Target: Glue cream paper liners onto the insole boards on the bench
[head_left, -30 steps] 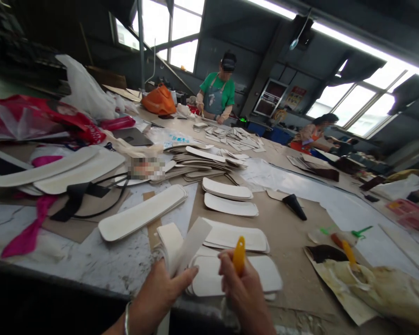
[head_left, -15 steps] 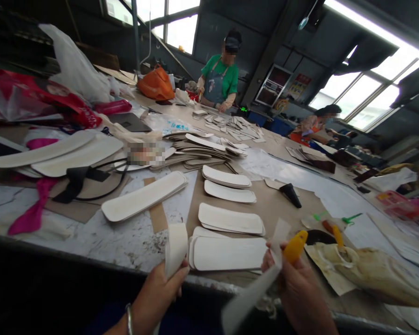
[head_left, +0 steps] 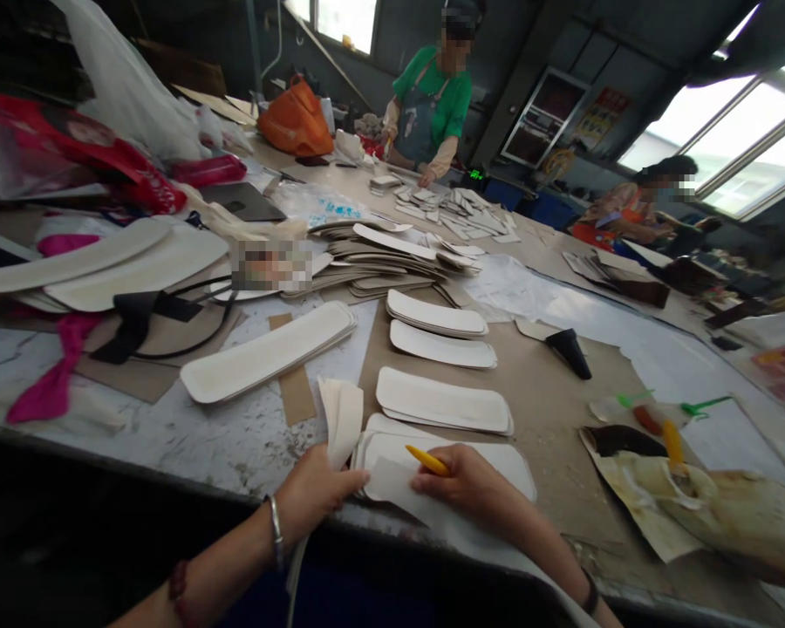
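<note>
My left hand [head_left: 320, 480] is closed around a bent bundle of white strips [head_left: 341, 417] at the table's front edge. My right hand [head_left: 461, 480] grips a yellow-handled tool [head_left: 427, 460]; its working end is hidden. Under that hand a thin whitish sheet [head_left: 396, 475] lies across the nearest stack of white rounded panels [head_left: 514, 467] and trails toward my right forearm. Whether the right fingers also pinch the sheet, I cannot tell. Farther back are more stacks of white panels [head_left: 443, 399], and another stack [head_left: 268, 351] lies slanted to the left.
A large pile of panels [head_left: 379, 262] lies mid-table. On the right are a black cone-shaped piece [head_left: 569, 351] and a stained container [head_left: 752, 515] beside a yellow handle [head_left: 673, 443]. Bags [head_left: 124, 166] crowd the left. A person in green [head_left: 432, 96] works across the table.
My right hand has moved left with the yellow-handled tool, bringing the thin sheet over the nearest stack. The left hand still holds its bundle, now slightly higher. The view has shifted.
</note>
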Motion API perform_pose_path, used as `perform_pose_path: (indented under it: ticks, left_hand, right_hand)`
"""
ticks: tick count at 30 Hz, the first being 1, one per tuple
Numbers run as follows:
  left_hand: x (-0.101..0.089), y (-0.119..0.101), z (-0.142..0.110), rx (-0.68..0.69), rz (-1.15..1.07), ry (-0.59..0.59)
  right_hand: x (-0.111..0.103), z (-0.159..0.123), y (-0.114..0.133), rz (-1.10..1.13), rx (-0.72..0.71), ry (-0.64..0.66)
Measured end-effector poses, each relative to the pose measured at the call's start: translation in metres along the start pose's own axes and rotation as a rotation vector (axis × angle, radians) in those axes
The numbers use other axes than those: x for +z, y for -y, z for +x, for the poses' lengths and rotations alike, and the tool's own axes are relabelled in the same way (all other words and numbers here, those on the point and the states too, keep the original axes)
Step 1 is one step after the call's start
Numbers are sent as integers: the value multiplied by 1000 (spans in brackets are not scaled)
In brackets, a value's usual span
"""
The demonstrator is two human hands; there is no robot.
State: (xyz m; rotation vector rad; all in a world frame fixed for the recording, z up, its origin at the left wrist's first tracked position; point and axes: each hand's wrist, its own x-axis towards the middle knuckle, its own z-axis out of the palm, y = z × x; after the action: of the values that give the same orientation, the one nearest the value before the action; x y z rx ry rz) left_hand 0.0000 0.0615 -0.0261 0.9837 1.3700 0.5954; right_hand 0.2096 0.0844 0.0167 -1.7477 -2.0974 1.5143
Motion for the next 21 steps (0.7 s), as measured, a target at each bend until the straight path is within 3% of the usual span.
perform_pose_path:
  ticks: [6,14,21]
  left_hand:
    - [-2,-2,5,-70,-6,24]
    - [-5,-5,1,-73,-19,69]
    - [-5,-13,6,-146,133,17]
  right_hand:
    - [-14,18,12,-225,-7,22]
    - [-13,27,16,-386,36,7]
    - [-13,29,19,-490,6,-4]
